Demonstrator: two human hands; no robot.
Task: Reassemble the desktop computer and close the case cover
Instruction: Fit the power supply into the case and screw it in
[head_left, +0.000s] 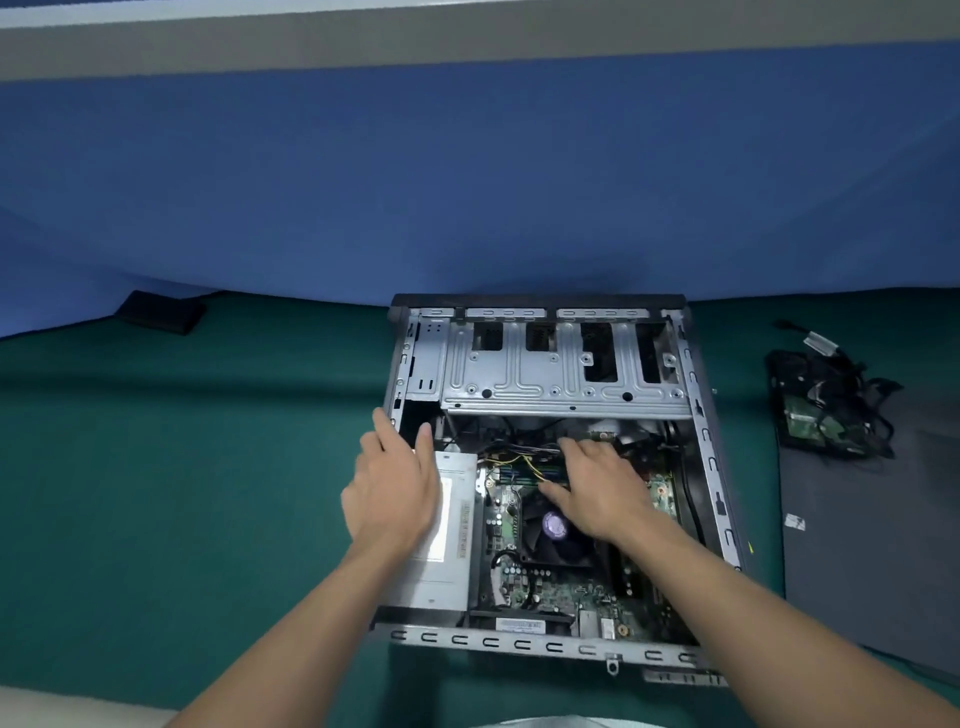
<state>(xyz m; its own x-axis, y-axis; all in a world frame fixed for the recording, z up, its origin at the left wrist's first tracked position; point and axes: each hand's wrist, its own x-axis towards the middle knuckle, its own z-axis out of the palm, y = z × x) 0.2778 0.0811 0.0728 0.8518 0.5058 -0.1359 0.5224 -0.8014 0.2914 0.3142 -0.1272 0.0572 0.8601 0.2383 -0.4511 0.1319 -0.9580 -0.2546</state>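
- the open computer case (701, 431) lay at the middle of the bench (208, 467), toward its far edge; the left hand (395, 493) rested flat, fingers straight, on the power supply (441, 577).
- the right hand (602, 493), fingers spread and gripping nothing, reached among loose wires (519, 460) (a tug could unseat a plug).
- the case cover (857, 545) lay at the bench's right edge; closing it over stray wires would likely pinch them.

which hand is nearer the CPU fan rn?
Right. The right hand lies over the CPU fan's far right edge, fingers reaching to the cables beyond it. The left hand is off to the fan's left, over the silver power supply.
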